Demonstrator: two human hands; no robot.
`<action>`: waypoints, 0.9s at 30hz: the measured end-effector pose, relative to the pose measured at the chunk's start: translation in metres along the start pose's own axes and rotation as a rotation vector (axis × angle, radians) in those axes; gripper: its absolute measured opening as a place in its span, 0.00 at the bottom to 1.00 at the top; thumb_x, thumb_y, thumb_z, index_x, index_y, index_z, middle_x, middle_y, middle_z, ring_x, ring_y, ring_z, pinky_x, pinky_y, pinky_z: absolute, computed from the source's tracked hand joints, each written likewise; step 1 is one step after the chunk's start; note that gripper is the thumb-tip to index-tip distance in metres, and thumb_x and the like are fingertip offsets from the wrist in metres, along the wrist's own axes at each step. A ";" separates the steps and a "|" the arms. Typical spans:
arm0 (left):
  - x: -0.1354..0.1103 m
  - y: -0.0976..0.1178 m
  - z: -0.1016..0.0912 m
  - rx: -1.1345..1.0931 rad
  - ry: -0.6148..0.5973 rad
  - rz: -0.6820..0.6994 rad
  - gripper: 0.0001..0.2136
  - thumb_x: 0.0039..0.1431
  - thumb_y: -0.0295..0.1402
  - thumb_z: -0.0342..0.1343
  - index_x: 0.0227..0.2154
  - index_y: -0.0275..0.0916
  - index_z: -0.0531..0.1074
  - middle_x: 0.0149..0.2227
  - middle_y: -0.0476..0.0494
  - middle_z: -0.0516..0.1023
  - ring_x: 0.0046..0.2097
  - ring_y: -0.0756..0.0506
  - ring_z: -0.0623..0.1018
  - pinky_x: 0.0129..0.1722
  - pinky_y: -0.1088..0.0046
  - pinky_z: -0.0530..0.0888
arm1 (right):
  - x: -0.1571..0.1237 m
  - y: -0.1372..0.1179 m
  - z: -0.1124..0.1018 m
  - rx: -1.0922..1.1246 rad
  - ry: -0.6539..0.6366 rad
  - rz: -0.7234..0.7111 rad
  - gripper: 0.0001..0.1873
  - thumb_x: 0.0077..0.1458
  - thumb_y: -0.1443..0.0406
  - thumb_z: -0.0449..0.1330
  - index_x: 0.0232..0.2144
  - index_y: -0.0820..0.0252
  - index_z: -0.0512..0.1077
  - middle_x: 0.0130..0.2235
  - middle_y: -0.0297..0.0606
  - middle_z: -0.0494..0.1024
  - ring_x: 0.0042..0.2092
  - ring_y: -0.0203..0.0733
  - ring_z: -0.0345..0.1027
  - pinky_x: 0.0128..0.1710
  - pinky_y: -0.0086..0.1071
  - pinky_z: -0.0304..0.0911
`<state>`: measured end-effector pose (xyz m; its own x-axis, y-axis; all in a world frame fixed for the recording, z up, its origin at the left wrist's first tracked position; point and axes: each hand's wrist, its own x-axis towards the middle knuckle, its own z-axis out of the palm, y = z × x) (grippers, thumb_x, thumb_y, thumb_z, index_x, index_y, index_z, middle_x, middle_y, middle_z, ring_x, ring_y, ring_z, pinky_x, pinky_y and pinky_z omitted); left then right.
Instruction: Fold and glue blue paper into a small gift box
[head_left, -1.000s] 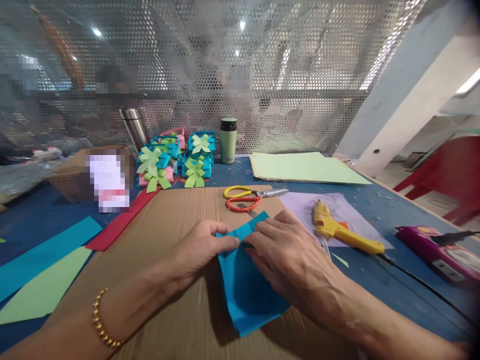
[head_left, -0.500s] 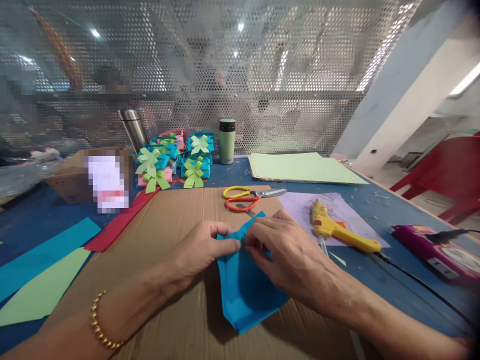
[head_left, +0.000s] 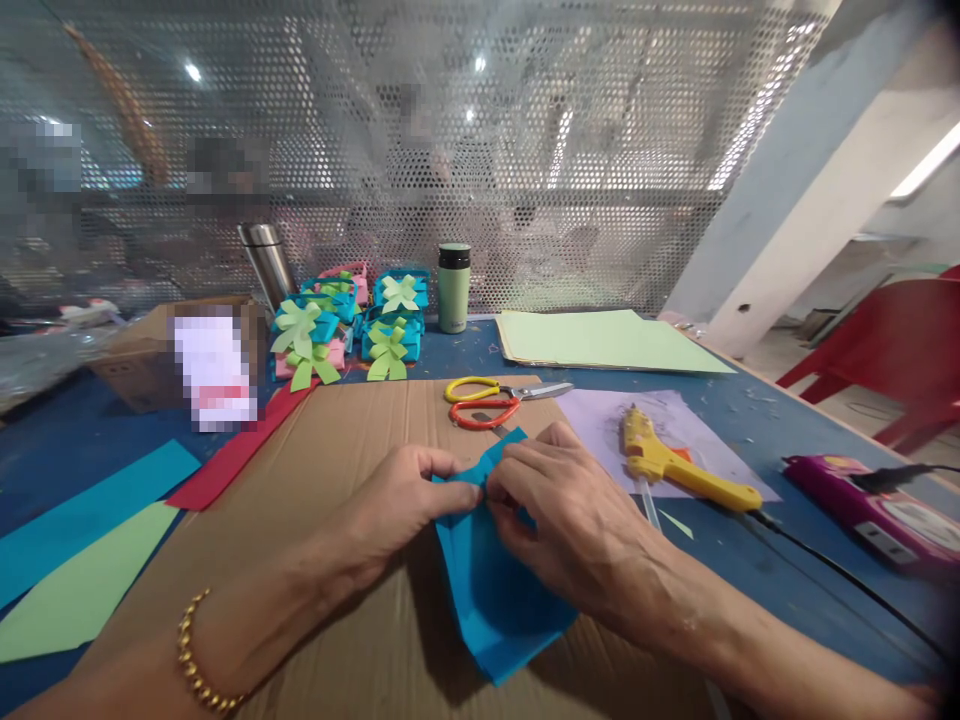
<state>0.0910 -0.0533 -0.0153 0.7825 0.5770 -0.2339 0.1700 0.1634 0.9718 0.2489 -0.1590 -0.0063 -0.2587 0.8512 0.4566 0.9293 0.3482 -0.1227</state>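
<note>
A folded sheet of blue paper [head_left: 491,590] lies on a brown cardboard sheet [head_left: 352,440] in front of me. My left hand [head_left: 401,505] pinches the paper's upper left edge, fingers closed on it. My right hand [head_left: 570,515] grips the same upper edge from the right, fingers curled over the fold. The two hands meet fingertip to fingertip at the top of the paper. A gold bead bracelet [head_left: 196,672] is on my left wrist.
Yellow and orange scissors [head_left: 487,400] lie just beyond the paper. A yellow glue gun [head_left: 675,465] rests on a pale sheet to the right, its cord running past a purple device [head_left: 870,500]. Finished blue paper boxes with green bows [head_left: 352,325], a green tumbler [head_left: 454,285], a steel flask [head_left: 267,260], green card [head_left: 607,340] and paper strips [head_left: 90,540] stand around.
Both hands have drawn the paper's top edge tighter together and the fingers have curled more. The sheet's lower corner has shifted slightly down toward me.
</note>
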 end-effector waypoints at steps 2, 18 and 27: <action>0.000 0.002 0.001 -0.013 0.014 -0.003 0.10 0.44 0.36 0.66 0.23 0.33 0.74 0.22 0.50 0.71 0.26 0.52 0.66 0.27 0.74 0.61 | 0.001 -0.001 0.000 -0.015 0.017 -0.029 0.09 0.56 0.74 0.54 0.26 0.60 0.67 0.26 0.33 0.71 0.28 0.38 0.57 0.39 0.37 0.51; 0.001 0.001 -0.001 -0.076 0.002 0.024 0.10 0.46 0.37 0.67 0.24 0.34 0.76 0.22 0.49 0.73 0.26 0.51 0.68 0.27 0.75 0.63 | 0.003 0.004 -0.008 0.040 0.026 -0.014 0.10 0.64 0.69 0.54 0.31 0.61 0.72 0.30 0.37 0.76 0.32 0.39 0.66 0.40 0.37 0.51; 0.002 -0.002 0.000 -0.088 -0.017 0.043 0.12 0.45 0.39 0.68 0.26 0.34 0.77 0.25 0.47 0.76 0.27 0.50 0.70 0.29 0.74 0.64 | 0.000 0.005 -0.003 0.001 0.031 0.002 0.11 0.63 0.70 0.54 0.28 0.60 0.69 0.28 0.34 0.73 0.30 0.39 0.62 0.38 0.37 0.51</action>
<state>0.0923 -0.0528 -0.0173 0.7981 0.5714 -0.1911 0.0834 0.2093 0.9743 0.2545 -0.1586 -0.0042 -0.2484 0.8396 0.4832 0.9297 0.3466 -0.1243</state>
